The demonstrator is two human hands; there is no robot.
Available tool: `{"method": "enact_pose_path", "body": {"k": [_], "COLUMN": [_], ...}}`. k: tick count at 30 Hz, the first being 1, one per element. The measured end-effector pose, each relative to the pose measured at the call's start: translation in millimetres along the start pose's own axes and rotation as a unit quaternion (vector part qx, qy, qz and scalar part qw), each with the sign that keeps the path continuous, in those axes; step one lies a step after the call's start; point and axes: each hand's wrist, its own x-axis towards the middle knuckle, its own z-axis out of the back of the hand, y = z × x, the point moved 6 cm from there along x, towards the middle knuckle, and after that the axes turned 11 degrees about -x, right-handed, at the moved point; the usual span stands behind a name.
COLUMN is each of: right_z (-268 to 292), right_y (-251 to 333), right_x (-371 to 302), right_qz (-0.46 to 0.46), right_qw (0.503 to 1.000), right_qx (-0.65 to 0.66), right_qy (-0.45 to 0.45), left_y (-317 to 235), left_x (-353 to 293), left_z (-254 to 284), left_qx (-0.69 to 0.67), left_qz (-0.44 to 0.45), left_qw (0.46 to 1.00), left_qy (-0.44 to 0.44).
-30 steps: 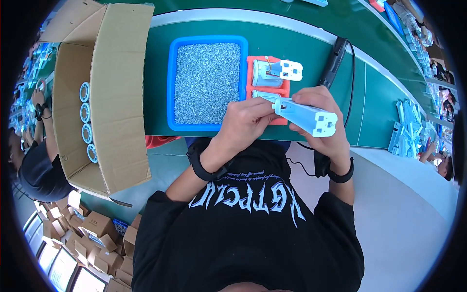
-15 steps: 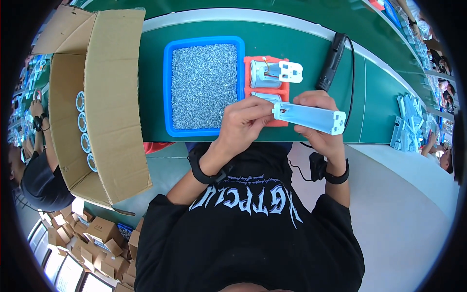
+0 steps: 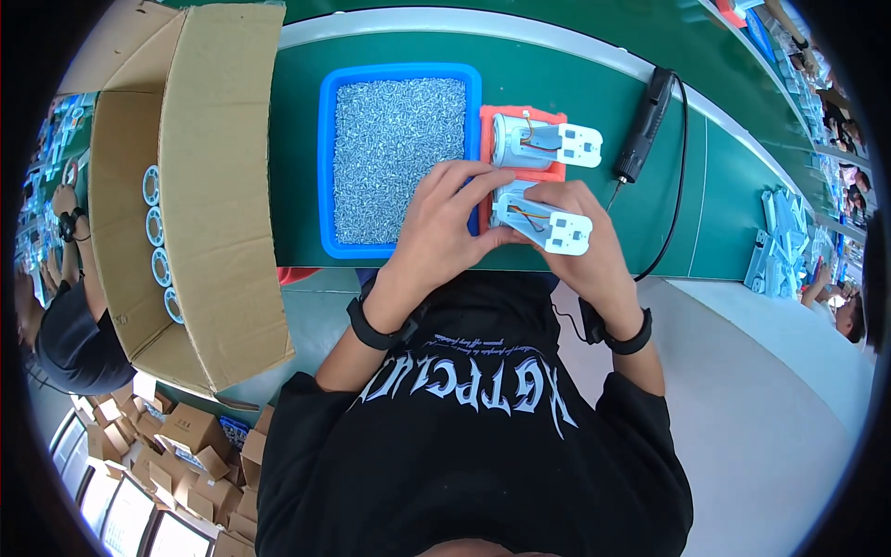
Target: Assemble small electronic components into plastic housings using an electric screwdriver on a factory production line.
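A long white bracket (image 3: 568, 232) stands up from a white cylindrical part (image 3: 507, 200) in the near slot of an orange-red holder (image 3: 486, 144). Thin coloured wires run along the bracket's channel. My left hand (image 3: 436, 223) pinches its base from the left, thumb and forefinger closed at the joint. From the right, my right hand (image 3: 592, 252) has its fingers closed around the same bracket; some fingertips are hidden behind it. In the far slot sits a second white bracket (image 3: 580, 147) on its cylinder, with wires showing, untouched.
Left of the holder is a blue tray (image 3: 327, 167) full of small metal screws. A black electric screwdriver (image 3: 647, 125) with a cord lies to the right. White brackets (image 3: 778, 241) are piled farther right. An open cardboard box (image 3: 218, 204) containing white rings stands at left.
The bracket has gone from being held up in both hands, channel showing, down onto the near cylinder in the holder. Wires now show inside it. Both hands have moved with it.
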Motion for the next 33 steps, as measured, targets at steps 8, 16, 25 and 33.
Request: {"method": "enact_pose_path", "body": {"k": [8, 16, 25, 33], "right_z": [11, 11, 6, 25], "right_y": [7, 5, 12, -34], "right_x": [12, 6, 11, 12], "right_qz": [-0.014, 0.01, 0.021, -0.023], "right_qw": [0.995, 0.995, 0.994, 1.0], "right_qx": [-0.056, -0.08, -0.094, 0.006], "right_qy": [0.085, 0.056, 0.041, 0.017], "left_y": [6, 9, 13, 3], "left_x": [2, -1, -4, -5], "left_z": [-2, -4, -7, 4], "left_qx": [-0.009, -0.032, -0.043, -0.015], "left_qz": [-0.011, -0.019, -0.021, -0.005], "left_qw": [1.0, 0.999, 0.999, 1.0], "left_qy": [0.017, -0.002, -0.018, 0.004]}}
